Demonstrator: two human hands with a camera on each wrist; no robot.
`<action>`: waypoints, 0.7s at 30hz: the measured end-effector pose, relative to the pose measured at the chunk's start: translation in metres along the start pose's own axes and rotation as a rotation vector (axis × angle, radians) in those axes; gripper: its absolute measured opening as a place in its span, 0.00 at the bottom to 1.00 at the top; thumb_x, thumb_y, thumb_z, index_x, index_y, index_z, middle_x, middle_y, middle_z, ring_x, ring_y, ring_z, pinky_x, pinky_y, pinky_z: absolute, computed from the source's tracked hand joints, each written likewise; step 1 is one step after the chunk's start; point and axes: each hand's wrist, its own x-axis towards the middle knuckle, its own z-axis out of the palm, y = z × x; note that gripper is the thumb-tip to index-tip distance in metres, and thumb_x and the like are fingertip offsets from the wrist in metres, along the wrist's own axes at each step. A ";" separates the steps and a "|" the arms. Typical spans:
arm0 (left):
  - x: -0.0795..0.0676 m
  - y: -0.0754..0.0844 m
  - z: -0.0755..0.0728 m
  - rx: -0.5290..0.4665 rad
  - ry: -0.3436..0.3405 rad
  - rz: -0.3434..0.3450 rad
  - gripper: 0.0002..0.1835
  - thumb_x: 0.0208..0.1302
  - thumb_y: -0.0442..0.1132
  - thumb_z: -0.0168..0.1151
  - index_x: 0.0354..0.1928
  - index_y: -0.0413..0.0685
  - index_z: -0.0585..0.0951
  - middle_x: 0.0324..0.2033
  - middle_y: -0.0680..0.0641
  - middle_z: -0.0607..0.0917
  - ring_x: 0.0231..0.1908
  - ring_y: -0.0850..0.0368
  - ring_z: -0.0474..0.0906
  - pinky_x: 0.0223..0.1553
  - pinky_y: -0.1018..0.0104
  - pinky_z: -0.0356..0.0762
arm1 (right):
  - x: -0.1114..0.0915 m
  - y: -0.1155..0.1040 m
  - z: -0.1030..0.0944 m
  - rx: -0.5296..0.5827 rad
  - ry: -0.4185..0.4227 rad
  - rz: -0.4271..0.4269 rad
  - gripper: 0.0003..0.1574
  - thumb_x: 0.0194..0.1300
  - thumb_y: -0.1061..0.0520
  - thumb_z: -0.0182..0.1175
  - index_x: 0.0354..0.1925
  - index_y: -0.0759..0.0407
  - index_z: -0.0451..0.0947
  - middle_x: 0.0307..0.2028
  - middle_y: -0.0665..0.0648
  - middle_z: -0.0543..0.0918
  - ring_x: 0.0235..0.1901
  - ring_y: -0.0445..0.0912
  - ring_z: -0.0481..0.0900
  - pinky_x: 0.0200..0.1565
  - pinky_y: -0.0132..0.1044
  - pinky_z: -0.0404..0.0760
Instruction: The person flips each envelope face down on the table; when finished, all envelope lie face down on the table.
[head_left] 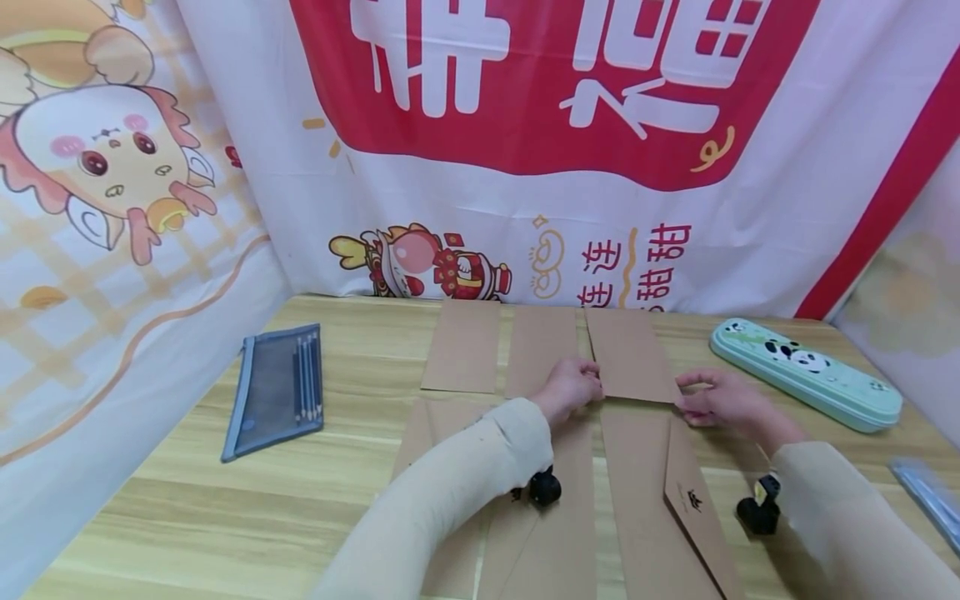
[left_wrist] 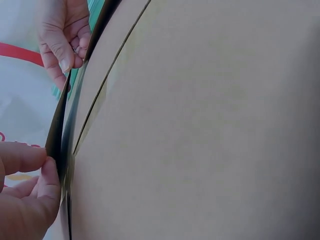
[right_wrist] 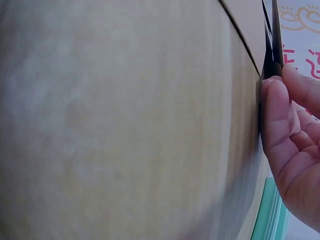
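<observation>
In the head view, a plain brown kraft envelope (head_left: 632,354) lies at the back right of two rows of brown paper pieces, its near edge slightly raised. My left hand (head_left: 572,387) pinches its near left corner between thumb and fingers. At the near right corner, my right hand (head_left: 720,398) pinches the paper the same way. Just in front lies another brown envelope (head_left: 637,492), with a pointed flap (head_left: 693,500) bearing a small black crown print. In the left wrist view, both hands hold the thin, dark-shadowed edge.
Other brown pieces (head_left: 461,346) lie to the left, some under my left forearm. A mesh zip pouch (head_left: 273,392) with pencils sits further left. A mint panda pencil case (head_left: 806,371) is beside my right hand; a clear blue item (head_left: 930,500) lies at the right edge.
</observation>
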 end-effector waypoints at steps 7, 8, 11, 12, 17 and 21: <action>-0.003 0.001 -0.002 0.105 -0.035 -0.042 0.28 0.45 0.23 0.65 0.54 0.40 0.76 0.44 0.45 0.81 0.39 0.56 0.73 0.43 0.66 0.76 | 0.002 0.002 0.000 0.018 0.008 0.045 0.37 0.61 0.63 0.59 0.63 0.74 0.56 0.29 0.50 0.80 0.25 0.38 0.78 0.30 0.30 0.81; -0.003 0.001 -0.003 0.115 -0.041 -0.045 0.29 0.45 0.24 0.66 0.54 0.40 0.76 0.45 0.44 0.81 0.40 0.56 0.73 0.45 0.65 0.76 | 0.002 0.002 0.000 0.011 0.007 0.046 0.38 0.61 0.63 0.59 0.64 0.74 0.55 0.29 0.50 0.80 0.24 0.38 0.78 0.29 0.29 0.81; -0.003 0.001 -0.005 0.135 -0.058 -0.041 0.30 0.47 0.26 0.66 0.57 0.41 0.74 0.46 0.44 0.81 0.41 0.56 0.74 0.47 0.64 0.76 | 0.001 0.002 0.000 0.000 0.003 0.049 0.39 0.61 0.63 0.59 0.65 0.74 0.54 0.28 0.50 0.80 0.24 0.37 0.77 0.29 0.29 0.81; -0.003 0.001 -0.005 0.134 -0.064 -0.033 0.30 0.48 0.26 0.65 0.58 0.41 0.73 0.46 0.44 0.81 0.41 0.56 0.75 0.47 0.64 0.76 | 0.001 0.002 -0.001 -0.002 0.002 0.051 0.39 0.61 0.63 0.59 0.65 0.74 0.53 0.28 0.50 0.80 0.23 0.37 0.77 0.29 0.28 0.81; -0.003 0.002 -0.007 0.066 -0.098 0.011 0.30 0.52 0.25 0.62 0.60 0.40 0.70 0.41 0.43 0.83 0.38 0.56 0.78 0.43 0.66 0.78 | -0.002 0.001 -0.004 -0.030 0.008 0.073 0.42 0.61 0.62 0.59 0.66 0.73 0.50 0.29 0.52 0.79 0.24 0.38 0.77 0.30 0.29 0.81; -0.006 0.006 -0.008 0.034 -0.104 0.041 0.30 0.52 0.24 0.62 0.60 0.39 0.70 0.38 0.43 0.83 0.34 0.57 0.78 0.38 0.69 0.78 | -0.005 0.003 -0.008 -0.053 0.041 0.098 0.45 0.60 0.62 0.60 0.67 0.74 0.48 0.30 0.53 0.79 0.25 0.39 0.78 0.31 0.31 0.82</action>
